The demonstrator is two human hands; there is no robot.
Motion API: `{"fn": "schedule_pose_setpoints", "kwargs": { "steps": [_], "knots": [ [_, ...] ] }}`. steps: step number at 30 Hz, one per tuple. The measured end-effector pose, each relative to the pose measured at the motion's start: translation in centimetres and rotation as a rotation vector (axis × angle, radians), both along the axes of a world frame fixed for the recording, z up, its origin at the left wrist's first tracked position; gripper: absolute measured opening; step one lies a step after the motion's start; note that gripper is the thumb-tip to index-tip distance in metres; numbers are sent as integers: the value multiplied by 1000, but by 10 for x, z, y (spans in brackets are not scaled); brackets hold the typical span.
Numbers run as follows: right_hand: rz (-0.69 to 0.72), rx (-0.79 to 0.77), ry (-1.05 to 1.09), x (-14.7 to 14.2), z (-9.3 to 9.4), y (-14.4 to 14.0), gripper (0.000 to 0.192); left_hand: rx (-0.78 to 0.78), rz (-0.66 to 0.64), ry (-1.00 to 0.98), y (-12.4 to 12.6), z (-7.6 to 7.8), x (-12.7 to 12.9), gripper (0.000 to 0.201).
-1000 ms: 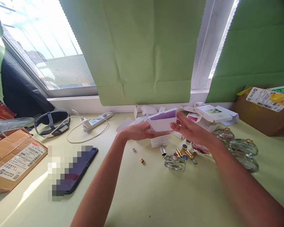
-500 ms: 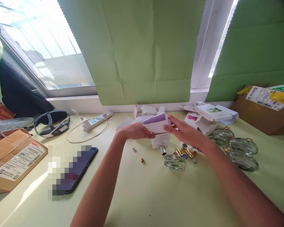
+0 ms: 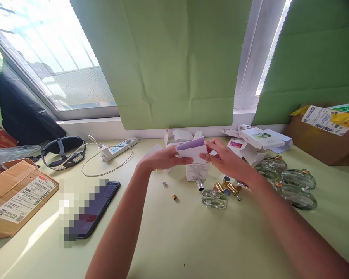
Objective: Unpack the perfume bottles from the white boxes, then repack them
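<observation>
Both hands are up over the bench (image 3: 174, 240), centre of frame, w/ a small white carton (image 3: 192, 152) held between them; its top face is purple. Left hand (image 3: 163, 158) is closed on the carton's left end, thumb on top, fingers under. Right hand (image 3: 225, 158) grips the right end, fingertips pinching near the edge. Carton is off the bench, tilted a bit, just above another small white box (image 3: 197, 171) w/ printed text that stands on the bench.

Step in hand, as I read it: forming or closing the carton, i.e. working an end flap w/ the right hand while the left steadies it. Can't tell if the right end is open or already tucked; fingers hide it.

Next move probably calls for a firm left-hand hold, then a light push w/ the right fingertips so the thin card doesn't crease.

Around it: a clear glass bottle (image 3: 214, 198) lower right of the hands, gold caps (image 3: 231, 188) just beside it, more glass bottles (image 3: 293, 186) at right of frame. Flat and open white cartons (image 3: 258, 140) lie behind the hands near the window ledge. Phone (image 3: 97, 207) at lower left, power strip (image 3: 119, 147) left of centre, brown parcel (image 3: 14, 195) at far left edge.
</observation>
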State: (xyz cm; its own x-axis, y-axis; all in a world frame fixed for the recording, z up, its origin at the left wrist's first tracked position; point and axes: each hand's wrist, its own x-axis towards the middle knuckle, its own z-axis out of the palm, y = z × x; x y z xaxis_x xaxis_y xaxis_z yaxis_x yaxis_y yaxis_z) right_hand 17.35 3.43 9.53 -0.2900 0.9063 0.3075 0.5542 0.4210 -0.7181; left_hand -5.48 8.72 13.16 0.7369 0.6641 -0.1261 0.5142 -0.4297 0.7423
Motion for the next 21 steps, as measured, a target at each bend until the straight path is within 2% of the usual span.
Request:
{"fn": "schedule_pose_setpoints", "kwargs": {
  "steps": [8,21],
  "knots": [
    [-58,95,34,1,0,3,40,-4,-46,-3,-2,3,1,42],
    [-31,54,16,3,-2,5,28,55,-79,21,-1,2,3,42]
  ]
}}
